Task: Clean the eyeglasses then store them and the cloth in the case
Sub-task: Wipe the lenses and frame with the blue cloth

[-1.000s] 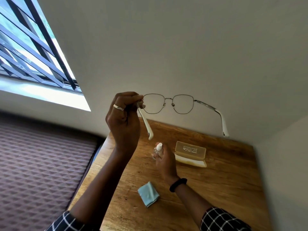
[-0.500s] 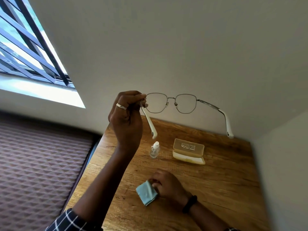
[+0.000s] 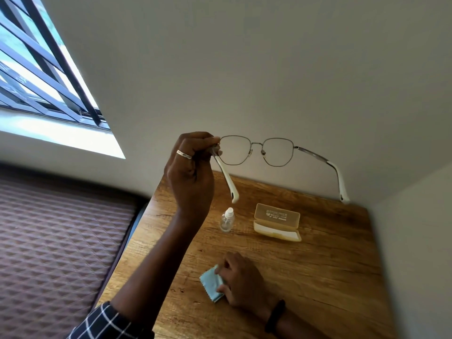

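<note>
Left hand (image 3: 190, 177) mid-frame, pinching eyeglasses (image 3: 256, 150) at the hinge, raised. Right hand (image 3: 241, 280) lower centre, fingers closed on blue cloth (image 3: 210, 281) atop table (image 3: 330, 265).

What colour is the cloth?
Light blue cloth, head view, under the right hand.

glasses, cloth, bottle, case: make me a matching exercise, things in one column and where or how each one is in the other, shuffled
Things:
1. glasses
2. cloth
3. bottle
4. case

States:
A. lying open on the table
B. standing upright on the table, no hand on it
C. held up in the air by the left hand
D. on the table under the fingers of the right hand

Pairs: 1-C, 2-D, 3-B, 4-A
</note>
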`<state>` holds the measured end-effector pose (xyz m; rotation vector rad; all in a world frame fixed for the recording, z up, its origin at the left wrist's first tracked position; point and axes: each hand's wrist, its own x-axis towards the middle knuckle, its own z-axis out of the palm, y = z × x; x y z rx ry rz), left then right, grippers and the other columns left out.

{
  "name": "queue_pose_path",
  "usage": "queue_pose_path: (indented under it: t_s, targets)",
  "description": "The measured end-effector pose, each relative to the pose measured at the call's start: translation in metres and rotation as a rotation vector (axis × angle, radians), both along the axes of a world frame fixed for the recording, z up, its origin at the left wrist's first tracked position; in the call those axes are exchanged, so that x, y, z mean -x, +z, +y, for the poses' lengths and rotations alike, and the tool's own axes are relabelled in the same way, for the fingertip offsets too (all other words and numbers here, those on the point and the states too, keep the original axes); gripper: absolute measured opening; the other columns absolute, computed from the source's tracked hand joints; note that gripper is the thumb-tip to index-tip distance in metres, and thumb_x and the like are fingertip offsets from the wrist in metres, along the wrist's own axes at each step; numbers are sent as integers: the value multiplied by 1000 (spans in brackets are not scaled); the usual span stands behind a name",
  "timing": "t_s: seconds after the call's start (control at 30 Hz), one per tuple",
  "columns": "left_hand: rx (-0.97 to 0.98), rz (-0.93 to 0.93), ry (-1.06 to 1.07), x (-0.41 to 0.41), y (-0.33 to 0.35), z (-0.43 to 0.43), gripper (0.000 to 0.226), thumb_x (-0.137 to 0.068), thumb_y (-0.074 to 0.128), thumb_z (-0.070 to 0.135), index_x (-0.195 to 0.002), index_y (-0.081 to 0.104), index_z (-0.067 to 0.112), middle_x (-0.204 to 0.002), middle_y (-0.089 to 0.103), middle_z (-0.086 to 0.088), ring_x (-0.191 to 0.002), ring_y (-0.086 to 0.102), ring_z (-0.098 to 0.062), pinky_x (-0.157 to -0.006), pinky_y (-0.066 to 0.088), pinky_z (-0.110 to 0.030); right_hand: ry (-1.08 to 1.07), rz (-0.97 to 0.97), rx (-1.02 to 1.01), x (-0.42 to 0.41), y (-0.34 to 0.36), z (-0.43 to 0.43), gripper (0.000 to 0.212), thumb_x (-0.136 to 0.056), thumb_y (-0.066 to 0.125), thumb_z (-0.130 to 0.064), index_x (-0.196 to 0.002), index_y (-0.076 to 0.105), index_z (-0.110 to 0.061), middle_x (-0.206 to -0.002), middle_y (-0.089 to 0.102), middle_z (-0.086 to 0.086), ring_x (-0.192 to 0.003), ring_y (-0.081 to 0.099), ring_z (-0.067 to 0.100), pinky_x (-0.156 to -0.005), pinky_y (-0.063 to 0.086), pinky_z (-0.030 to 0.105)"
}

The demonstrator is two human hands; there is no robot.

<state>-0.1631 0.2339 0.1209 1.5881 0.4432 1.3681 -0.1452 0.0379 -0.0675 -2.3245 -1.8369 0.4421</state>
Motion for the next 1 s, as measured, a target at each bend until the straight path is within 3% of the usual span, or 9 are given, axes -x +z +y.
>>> queue_pose_path:
  t_s: [0.1, 0.23, 0.33, 0.43, 0.57, 0.67, 0.73, 0.87, 1.0]
  targets:
    - [0, 4, 9, 2, 5, -5, 35, -89, 50, -25, -100, 69, 2, -102, 67, 17, -93, 69, -34, -74, 56, -64, 6, -133, -5, 15, -7, 1, 38, -81, 61, -48, -106, 68, -20, -119, 58, 0, -107, 54, 20, -84, 50, 34]
    - [-8, 8, -1, 4, 9, -7, 41, -89, 50, -26, -99, 68, 10, -101, 66, 22, -92, 68, -34, -74, 56, -64, -56, -139, 5, 27, -8, 6, 22, -71, 69, -37, -88, 70, -23, -100, 66, -5, -94, 59, 18, -73, 50, 31]
    - [-7, 4, -4, 5, 12, -10, 43, -87, 50, -27, -97, 67, 11, -97, 65, 26, -91, 67, -37, -73, 55, -65, -52, -119, 43, 28, -6, 9, 26, -65, 70, -30, -90, 69, -23, -94, 66, -6, -89, 59, 17, -73, 50, 31]
    - [-56, -10, 3, 4, 14, -10, 41, -87, 52, -28, -96, 68, 8, -97, 65, 19, -87, 67, -35, -70, 55, -64, -96, -58, 34, 22, 1, 10, 22, -77, 60, -31, -97, 68, -24, -101, 64, -5, -97, 55, 17, -82, 45, 32]
    - [-163, -112, -14, 1, 17, -10, 25, -85, 56, -30, -94, 66, -9, -95, 64, -8, -80, 67, -24, -62, 57, -57, -568, 367, -49, 3, 37, 5, 10, -88, 63, -31, -97, 66, -30, -104, 58, -13, -97, 53, 4, -84, 49, 22]
    - [-158, -127, -37, -2, 16, -11, 26, -85, 53, -31, -96, 66, -10, -95, 63, -10, -80, 66, -25, -64, 58, -55, -938, 1125, -120, -20, 58, -13, 13, -87, 69, -17, -99, 70, -18, -101, 73, 4, -93, 70, 20, -85, 59, 42]
    - [-155, -133, -45, -5, 16, -14, 29, -84, 52, -33, -95, 66, -10, -95, 62, -10, -81, 66, -23, -64, 58, -53, -1041, 1368, -69, -28, 58, -31, 24, -83, 72, -14, -107, 70, -17, -105, 74, 9, -95, 71, 27, -84, 57, 40]
    - [-166, -135, -78, -12, 18, -26, 29, -82, 52, -35, -92, 66, -11, -92, 63, -15, -81, 66, -24, -64, 59, -48, -1128, 1153, 86, -26, 43, -57, 15, -77, 80, -11, -91, 75, -13, -95, 75, 3, -89, 69, 12, -65, 52, 17]
    - [-180, -140, -108, -18, 20, -36, 33, -81, 54, -36, -93, 66, -8, -92, 63, -17, -82, 66, -24, -64, 59, -47, -1092, 854, 134, -26, 32, -75, 14, -72, 84, -17, -79, 72, -19, -86, 74, -4, -83, 68, 8, -71, 57, 24]
